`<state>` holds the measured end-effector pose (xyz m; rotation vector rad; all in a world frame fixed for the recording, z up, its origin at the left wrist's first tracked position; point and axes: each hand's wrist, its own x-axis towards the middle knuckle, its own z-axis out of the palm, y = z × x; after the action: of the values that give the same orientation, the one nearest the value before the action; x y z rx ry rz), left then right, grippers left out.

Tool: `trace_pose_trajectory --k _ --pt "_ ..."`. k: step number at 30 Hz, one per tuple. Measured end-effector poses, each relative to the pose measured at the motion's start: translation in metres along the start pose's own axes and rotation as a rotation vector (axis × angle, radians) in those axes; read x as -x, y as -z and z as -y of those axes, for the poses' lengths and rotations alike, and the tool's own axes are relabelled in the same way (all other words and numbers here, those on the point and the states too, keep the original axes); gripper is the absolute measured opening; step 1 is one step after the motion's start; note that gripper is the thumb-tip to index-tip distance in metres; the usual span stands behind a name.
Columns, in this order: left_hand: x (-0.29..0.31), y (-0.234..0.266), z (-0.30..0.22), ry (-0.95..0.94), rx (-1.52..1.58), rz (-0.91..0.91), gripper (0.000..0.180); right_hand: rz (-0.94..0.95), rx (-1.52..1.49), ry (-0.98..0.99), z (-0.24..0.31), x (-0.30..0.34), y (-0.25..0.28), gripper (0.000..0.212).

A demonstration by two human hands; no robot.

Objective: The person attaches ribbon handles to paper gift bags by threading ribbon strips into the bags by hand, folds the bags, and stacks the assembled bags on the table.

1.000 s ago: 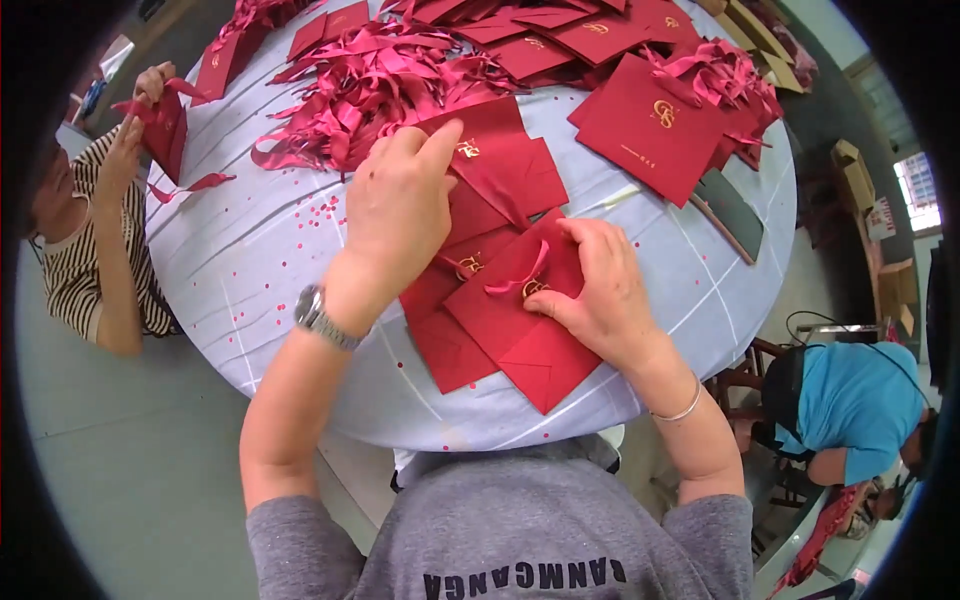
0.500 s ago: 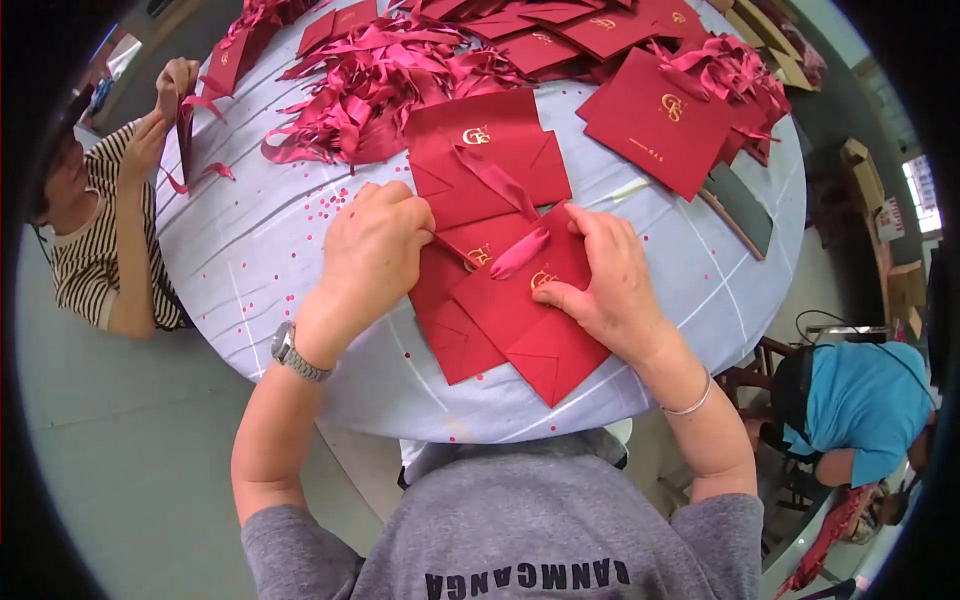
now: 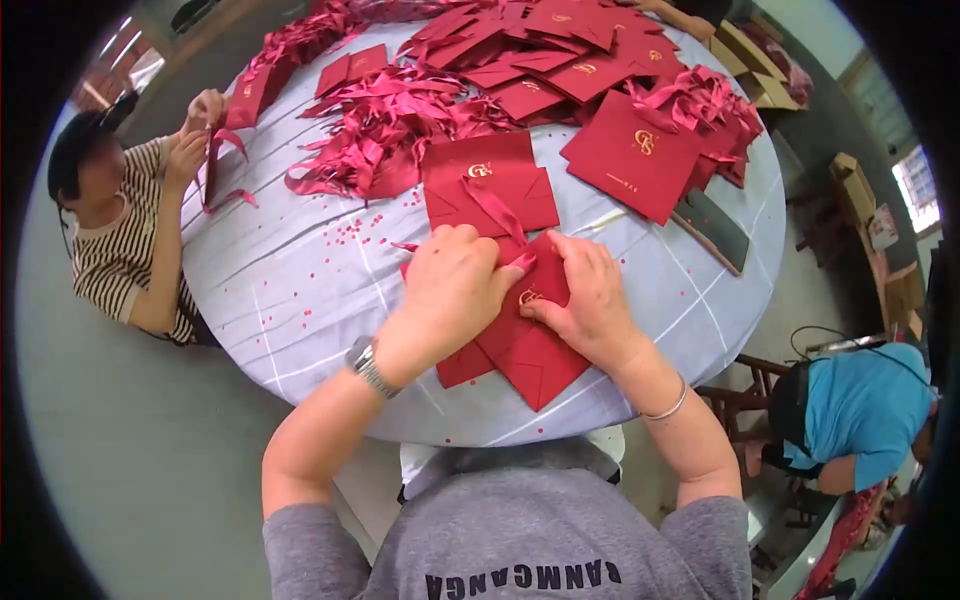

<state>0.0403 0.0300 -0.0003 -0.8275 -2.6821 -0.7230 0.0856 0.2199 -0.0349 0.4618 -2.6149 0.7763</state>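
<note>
A small flat red paper bag (image 3: 540, 367) with gold print lies slanted at the table's near edge, over another red bag (image 3: 461, 368). My right hand (image 3: 592, 300) grips its upper right edge, thumb on the front by the gold print. My left hand (image 3: 455, 285) is closed at the bag's top, with a pink-red ribbon (image 3: 522, 262) pinched at its thumb; the fingertips are partly hidden. A ribbon end pokes out left of that hand. Just beyond lies another red bag (image 3: 484, 158) with a ribbon (image 3: 494, 205) across it.
A heap of loose ribbons (image 3: 365, 140) and piles of red bags (image 3: 590, 70) cover the far side. At right are a stack of bags (image 3: 630, 165) and a dark phone-like slab (image 3: 712, 228). Red dots litter the cloth (image 3: 300, 260). A person (image 3: 125, 220) works at left; another (image 3: 865, 410) sits at right.
My left hand has moved right across the bags to the ribbon on the top bag. My right hand keeps its grip on the bag. The view has shifted slightly.
</note>
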Motion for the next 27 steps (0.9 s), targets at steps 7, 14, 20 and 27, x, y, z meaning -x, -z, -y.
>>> trace_pose_trajectory --k 7,14,20,27 --pt "-0.009 0.015 0.004 0.351 0.323 0.211 0.026 -0.274 -0.033 0.078 -0.006 -0.008 0.014 0.073" --pt "0.008 0.055 -0.005 0.094 0.355 -0.211 0.022 0.098 -0.871 -0.338 -0.008 -0.039 0.078 0.025" --pt "0.029 0.069 0.093 0.435 0.536 -0.526 0.019 -0.587 -0.224 -0.11 0.024 -0.044 0.113 0.019" --pt "0.001 0.024 0.132 0.479 0.074 -0.258 0.03 0.352 0.182 0.1 0.081 -0.017 0.025 0.039"
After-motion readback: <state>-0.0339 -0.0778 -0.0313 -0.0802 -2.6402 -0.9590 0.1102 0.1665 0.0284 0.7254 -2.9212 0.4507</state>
